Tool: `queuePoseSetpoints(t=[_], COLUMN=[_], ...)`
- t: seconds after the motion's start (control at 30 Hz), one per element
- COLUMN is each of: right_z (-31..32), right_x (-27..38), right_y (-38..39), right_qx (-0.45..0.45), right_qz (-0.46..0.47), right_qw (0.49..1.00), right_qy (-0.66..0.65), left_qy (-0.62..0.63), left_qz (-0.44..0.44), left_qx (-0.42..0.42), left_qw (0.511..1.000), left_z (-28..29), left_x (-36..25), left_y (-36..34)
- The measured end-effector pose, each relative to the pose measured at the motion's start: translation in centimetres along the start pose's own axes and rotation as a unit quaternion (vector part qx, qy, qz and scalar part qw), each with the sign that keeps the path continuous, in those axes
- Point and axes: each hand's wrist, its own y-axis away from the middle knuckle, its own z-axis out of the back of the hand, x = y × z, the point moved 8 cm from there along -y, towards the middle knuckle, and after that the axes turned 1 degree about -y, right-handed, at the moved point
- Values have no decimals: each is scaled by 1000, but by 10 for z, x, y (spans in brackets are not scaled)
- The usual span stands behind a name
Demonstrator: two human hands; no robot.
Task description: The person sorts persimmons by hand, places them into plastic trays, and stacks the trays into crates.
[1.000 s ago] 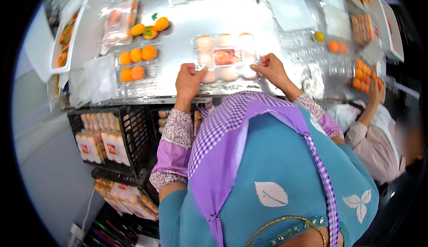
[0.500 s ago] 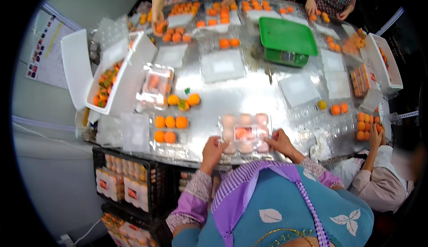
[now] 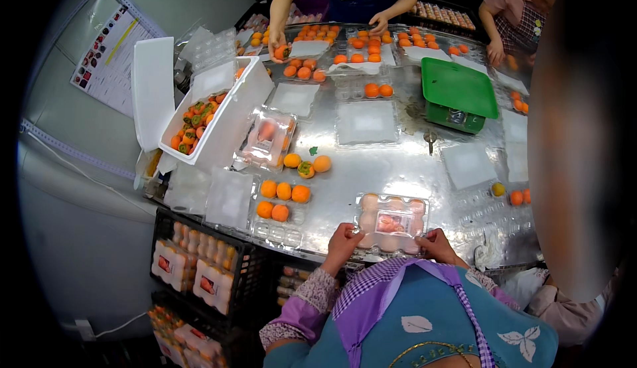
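Note:
My left hand (image 3: 343, 243) and my right hand (image 3: 439, 243) grip the near corners of a closed clear plastic fruit pack (image 3: 406, 240). It lies flat at the table's front edge. Pale orange round fruit shows through its lid, which bears a picture label (image 3: 393, 223). To its left sits an open clear tray (image 3: 279, 234) with several orange persimmons (image 3: 284, 191) in its cups. Just beyond that tray are a few loose persimmons (image 3: 306, 169), one with its green calyx up. Another packed fruit box (image 3: 267, 139) stands farther back, beside a white foam box.
The white foam box (image 3: 222, 126) of persimmons is at left. A green scale (image 3: 458, 92) stands far right of centre on the metal table (image 3: 391, 165). Black crates (image 3: 249, 272) with packs are below left. Co-workers handle fruit across the table. A large blurred shape (image 3: 574, 162) covers the right side.
The view has turned, so the scene sits farther right and lower. A blurred shape now hides the right-hand co-worker's hands. Both my hands keep holding the fruit pack.

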Motion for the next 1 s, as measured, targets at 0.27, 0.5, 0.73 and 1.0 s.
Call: queuePoseSetpoints(t=[0.27, 0.5, 0.73, 1.0], right_z=[-7, 5, 0, -2], right_x=[8, -7, -11, 6], right_y=[4, 2, -2, 7], right_qx=[12, -37, -40, -12], right_qz=[-44, 10, 46, 25], right_qw=[998, 999, 997, 999], right_qy=[-31, -20, -50, -41], left_qy=[57, 95, 170, 233], left_qz=[-15, -34, 53, 83], left_qx=[22, 11, 24, 109], left_qw=[998, 995, 984, 963], left_z=[-3, -4, -3, -11], left_x=[3, 12, 21, 17], left_y=[0, -1, 14, 12])
